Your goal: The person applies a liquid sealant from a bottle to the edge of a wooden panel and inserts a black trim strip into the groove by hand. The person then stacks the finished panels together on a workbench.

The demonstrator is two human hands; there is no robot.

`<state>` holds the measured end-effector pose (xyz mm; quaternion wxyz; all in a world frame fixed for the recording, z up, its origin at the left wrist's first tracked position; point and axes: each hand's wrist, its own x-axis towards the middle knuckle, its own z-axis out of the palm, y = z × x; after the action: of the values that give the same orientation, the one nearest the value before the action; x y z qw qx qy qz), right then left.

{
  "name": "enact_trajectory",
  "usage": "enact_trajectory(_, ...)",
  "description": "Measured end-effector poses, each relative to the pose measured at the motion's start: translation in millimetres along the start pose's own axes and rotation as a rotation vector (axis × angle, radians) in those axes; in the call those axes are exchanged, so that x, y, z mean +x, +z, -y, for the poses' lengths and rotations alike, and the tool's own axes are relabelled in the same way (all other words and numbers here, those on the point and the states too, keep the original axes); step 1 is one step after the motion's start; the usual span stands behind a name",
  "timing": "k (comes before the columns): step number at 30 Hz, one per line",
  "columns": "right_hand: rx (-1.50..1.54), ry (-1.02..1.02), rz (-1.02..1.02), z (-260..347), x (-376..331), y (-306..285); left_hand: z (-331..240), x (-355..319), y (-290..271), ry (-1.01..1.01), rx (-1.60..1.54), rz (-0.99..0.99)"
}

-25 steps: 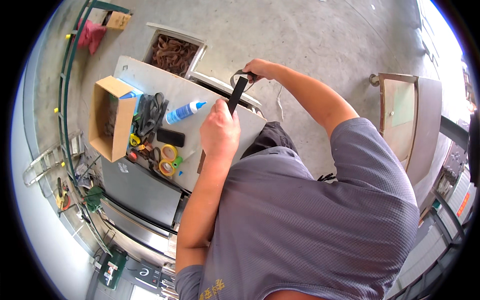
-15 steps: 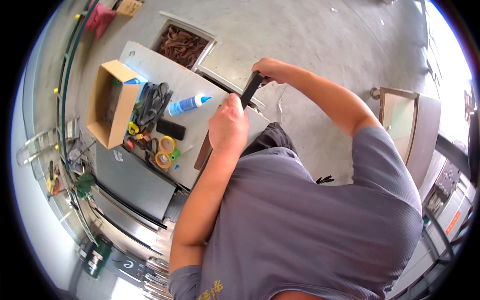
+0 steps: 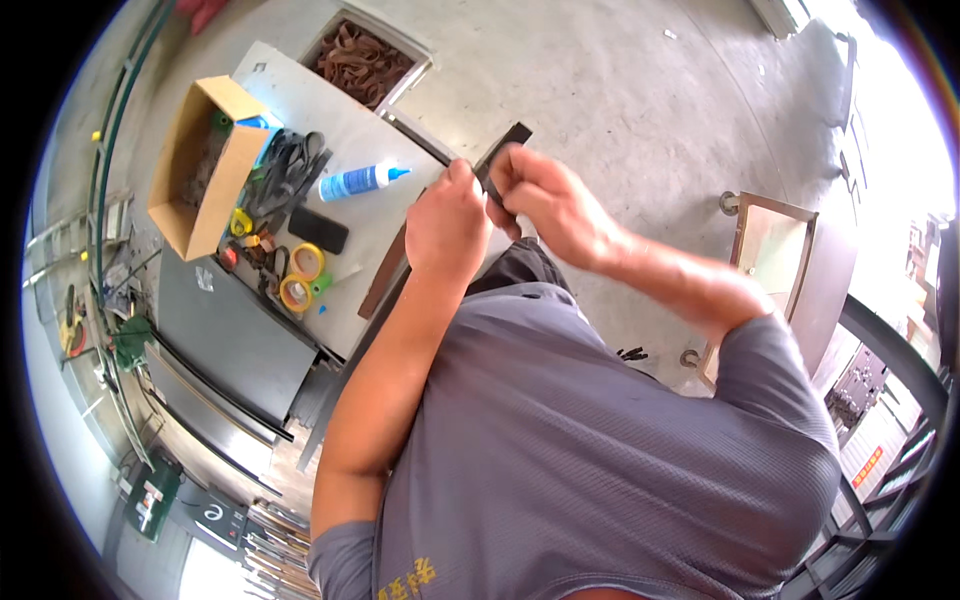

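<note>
A long dark bar (image 3: 512,138) runs at a slant between my hands, its far end sticking out past them toward the floor. My left hand (image 3: 447,222) is wrapped around the bar near the table's edge, fingers curled over it. Close beside it, my right hand (image 3: 552,200) has its fingers bent and pressed together at the bar's side. What those fingers pinch, if anything, is hidden, and the hand is slightly blurred. Under my left wrist lies a brown strip (image 3: 385,275) along the table edge.
On the grey table (image 3: 345,225) are a blue and white bottle (image 3: 352,183), a black phone (image 3: 318,230), yellow tape rolls (image 3: 306,262), black straps (image 3: 288,165) and an open cardboard box (image 3: 228,165). A bin of brown strips (image 3: 362,65) stands beyond; a wheeled cabinet (image 3: 775,250) stands right.
My right hand has left the bar's far end and come back beside my left hand. The bar's end is now exposed. The whole view has shifted slightly.
</note>
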<state>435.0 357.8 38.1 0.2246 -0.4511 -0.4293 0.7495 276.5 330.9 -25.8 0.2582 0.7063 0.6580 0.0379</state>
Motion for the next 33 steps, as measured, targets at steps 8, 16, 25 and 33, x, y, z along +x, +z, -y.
enact_trajectory(8,-0.444,-0.570,-0.096,-141.9,18.0,-36.1,-21.9,-9.2,17.3,0.083,0.000,-0.138)
enact_trajectory(16,-0.969,-0.302,-0.050,-256.6,107.3,-86.5,-0.8,-63.4,-8.6,0.048,0.019,0.035)
enact_trajectory(25,-0.597,-0.238,-0.072,-340.9,166.7,-88.2,24.1,-82.7,4.4,-0.086,0.077,-0.073)
enact_trajectory(33,-0.563,-0.192,0.089,-342.5,176.1,-81.6,21.7,-78.8,4.6,-0.073,0.103,-0.111)
